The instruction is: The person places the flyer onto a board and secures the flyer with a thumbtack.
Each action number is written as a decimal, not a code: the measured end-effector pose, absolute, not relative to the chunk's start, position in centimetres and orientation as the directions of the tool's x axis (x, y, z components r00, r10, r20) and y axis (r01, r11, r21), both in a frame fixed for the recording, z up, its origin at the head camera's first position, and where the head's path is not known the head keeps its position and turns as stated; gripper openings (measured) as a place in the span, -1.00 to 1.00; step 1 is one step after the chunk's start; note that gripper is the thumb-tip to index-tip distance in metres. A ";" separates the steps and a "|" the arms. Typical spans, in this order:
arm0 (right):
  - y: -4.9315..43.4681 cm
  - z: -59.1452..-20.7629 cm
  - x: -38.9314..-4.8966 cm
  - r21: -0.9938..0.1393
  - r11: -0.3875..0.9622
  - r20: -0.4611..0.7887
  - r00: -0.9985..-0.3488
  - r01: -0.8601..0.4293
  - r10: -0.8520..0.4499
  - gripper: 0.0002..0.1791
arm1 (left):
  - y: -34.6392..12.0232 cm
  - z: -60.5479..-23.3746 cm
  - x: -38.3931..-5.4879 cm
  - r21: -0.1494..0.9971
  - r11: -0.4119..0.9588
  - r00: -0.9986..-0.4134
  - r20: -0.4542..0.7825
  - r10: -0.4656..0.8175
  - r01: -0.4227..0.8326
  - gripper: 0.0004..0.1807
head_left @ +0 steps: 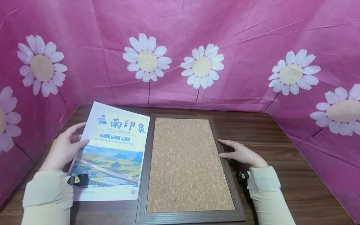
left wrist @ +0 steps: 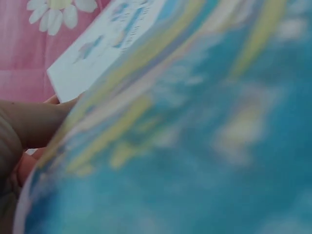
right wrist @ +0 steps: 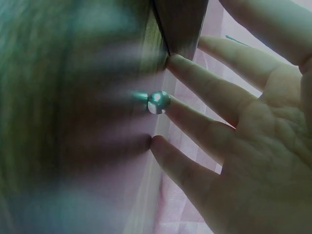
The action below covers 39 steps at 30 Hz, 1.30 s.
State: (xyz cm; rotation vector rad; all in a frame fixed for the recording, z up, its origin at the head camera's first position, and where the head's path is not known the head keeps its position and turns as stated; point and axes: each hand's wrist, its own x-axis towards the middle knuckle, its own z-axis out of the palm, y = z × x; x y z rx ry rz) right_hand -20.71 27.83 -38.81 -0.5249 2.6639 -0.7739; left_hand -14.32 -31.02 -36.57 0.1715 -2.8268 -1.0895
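As the brown wood-grain bench [head_left: 298, 181] is topped by a dark-framed rectangular cork board [head_left: 191, 165] | left of it, a white-and-blue paper poster [head_left: 112, 159] is pinched by the left hand [head_left: 65, 144] | board edge touched by ungrasping right hand [head_left: 240, 153] | poster positioning judged underway; steady hold called for

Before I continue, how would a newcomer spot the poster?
Find the wooden table before the pink floral backdrop. Left of the framed cork board, the left hand holds the poster. Unlike plain cork, it shows coloured lettering above a landscape.
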 end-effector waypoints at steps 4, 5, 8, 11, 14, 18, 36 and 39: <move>27.8 -38.9 -20.7 -0.566 0.782 -0.185 -0.884 -0.261 -0.429 -0.19 | -30.5 -35.9 -14.0 0.719 0.691 -0.967 0.121 -0.225 -0.071 -0.31; 27.8 -38.9 -20.7 -0.568 0.780 -0.184 -0.884 -0.262 -0.430 -0.19 | -30.4 -35.7 -14.0 0.725 0.684 -0.959 0.134 -0.249 -0.076 -0.32; 27.8 -39.0 -20.7 -0.573 0.779 -0.189 -0.883 -0.255 -0.429 -0.19 | -30.0 -35.4 -13.8 0.751 0.654 -0.929 0.169 -0.329 -0.096 -0.35; 27.8 -39.0 -20.7 -0.577 0.779 -0.200 -0.883 -0.245 -0.425 -0.18 | -29.6 -35.2 -13.8 0.786 0.604 -0.883 0.184 -0.432 -0.131 -0.38; 27.8 -39.1 -20.7 -0.578 0.780 -0.204 -0.883 -0.240 -0.423 -0.18 | -29.0 -34.9 -14.0 0.853 0.503 -0.821 0.186 -0.540 -0.137 -0.44; 27.8 -39.0 -20.6 -0.578 0.779 -0.200 -0.883 -0.244 -0.425 -0.19 | -28.4 -34.6 -14.3 0.957 0.290 -0.740 0.178 -0.649 -0.024 -0.50; 27.8 -38.5 -20.8 -0.581 0.777 -0.213 -0.876 -0.243 -0.433 -0.18 | -24.8 -35.6 -15.6 0.987 -0.025 -0.784 0.111 -0.611 0.160 -0.53; 27.8 -38.5 -20.8 -0.584 0.776 -0.219 -0.874 -0.239 -0.434 -0.18 | -24.3 -36.0 -15.8 0.991 -0.010 -0.803 0.104 -0.587 0.135 -0.53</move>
